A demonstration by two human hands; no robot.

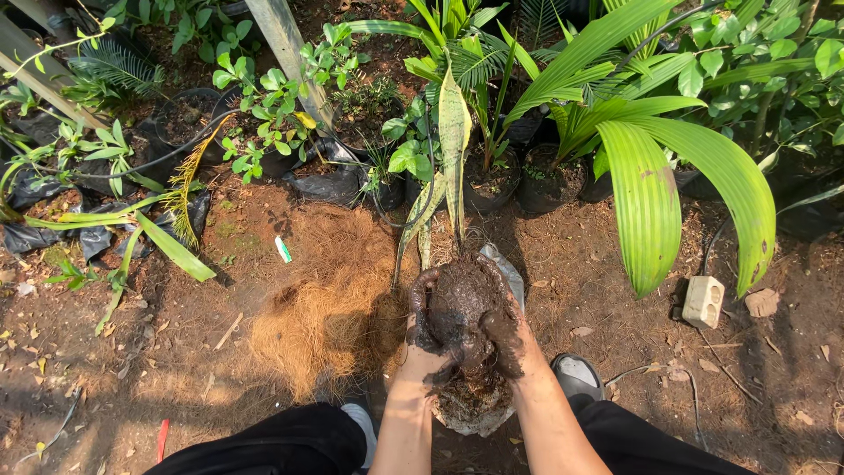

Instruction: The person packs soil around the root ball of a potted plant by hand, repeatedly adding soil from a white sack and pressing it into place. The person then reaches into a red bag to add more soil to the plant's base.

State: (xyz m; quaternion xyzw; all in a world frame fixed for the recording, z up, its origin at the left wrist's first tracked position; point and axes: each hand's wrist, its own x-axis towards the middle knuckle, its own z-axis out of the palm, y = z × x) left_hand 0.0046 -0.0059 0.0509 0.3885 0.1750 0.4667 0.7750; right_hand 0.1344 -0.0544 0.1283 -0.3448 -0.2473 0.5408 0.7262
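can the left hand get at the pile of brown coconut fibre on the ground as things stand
Probably not right away. The left hand is wrapped around the muddy root ball of the snake plant, together with the right hand. The fibre pile lies close on its left, with nothing between.

The root ball (459, 303) sits between the fingers of both hands, the left hand (425, 339) on its left side, the right hand (505, 339) on its right. The leaves (453, 149) rise beyond the fingertips. Below the fingers is a bag (470, 409). A fibre pile (321, 303) lies left of the left fingers. A block (703, 302) lies well right of the right fingers. Pots (492, 180) stand beyond the leaves.
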